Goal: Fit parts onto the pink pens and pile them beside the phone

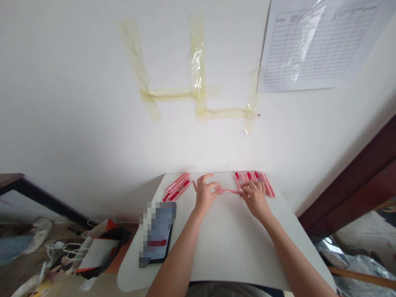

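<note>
Both my hands meet at the far middle of a small white table [222, 243]. My left hand [204, 194] pinches one end of a thin pink pen [228, 190] with thumb and forefinger, its other fingers raised. My right hand [255, 197] is closed on the pen's other end. The pen lies level between the two hands, just above the tabletop. A row of several pink and red pens [254, 180] lies behind my right hand. A smaller bunch of pink pens [177, 186] lies to the left of my left hand.
A dark tablet or phone [158, 239] lies on the table's left edge. A white wall with yellowed tape strips [198, 78] and a printed table sheet [312, 45] stands right behind the table. Bags, cables and shoes [93, 251] clutter the floor at left; dark wooden furniture [355, 181] stands at right.
</note>
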The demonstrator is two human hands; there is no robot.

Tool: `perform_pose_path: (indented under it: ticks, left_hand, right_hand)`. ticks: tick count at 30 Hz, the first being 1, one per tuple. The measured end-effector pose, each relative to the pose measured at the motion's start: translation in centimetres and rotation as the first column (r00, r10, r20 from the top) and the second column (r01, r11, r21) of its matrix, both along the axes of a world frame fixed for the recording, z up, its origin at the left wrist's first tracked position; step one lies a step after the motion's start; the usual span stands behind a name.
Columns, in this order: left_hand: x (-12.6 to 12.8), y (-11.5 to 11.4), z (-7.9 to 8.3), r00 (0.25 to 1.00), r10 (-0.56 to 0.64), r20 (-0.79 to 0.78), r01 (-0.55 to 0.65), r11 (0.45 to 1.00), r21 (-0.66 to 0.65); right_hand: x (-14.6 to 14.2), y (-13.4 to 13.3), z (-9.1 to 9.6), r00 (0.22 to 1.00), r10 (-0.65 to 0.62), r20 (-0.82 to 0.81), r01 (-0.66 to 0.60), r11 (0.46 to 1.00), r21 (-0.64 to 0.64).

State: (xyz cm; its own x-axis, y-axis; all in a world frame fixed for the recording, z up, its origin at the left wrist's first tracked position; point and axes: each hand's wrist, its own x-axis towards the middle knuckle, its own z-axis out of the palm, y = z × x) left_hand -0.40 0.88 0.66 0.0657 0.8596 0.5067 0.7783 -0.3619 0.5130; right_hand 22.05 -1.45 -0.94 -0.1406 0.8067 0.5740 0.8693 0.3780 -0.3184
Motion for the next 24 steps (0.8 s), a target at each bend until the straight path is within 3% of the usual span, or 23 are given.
perform_pose_path:
  ticks: [15,24]
  left_hand:
    - [0.19,-0.17,0.25,1.0,-0.006,0.019,0.006,1.0,-0.028]
    - [0.24,-0.06,-0.09,1.0,-0.023,0.016,0.023,1.0,-0.015]
  right_hand:
    - [-0.3,-0.23,0.31,0.997,0.039,-0.06,-0.04,0.999,-0.018]
    - [-0.56,-0.45,0.5,1.0,0.024,0.007,-0.024,0.998,-0.055]
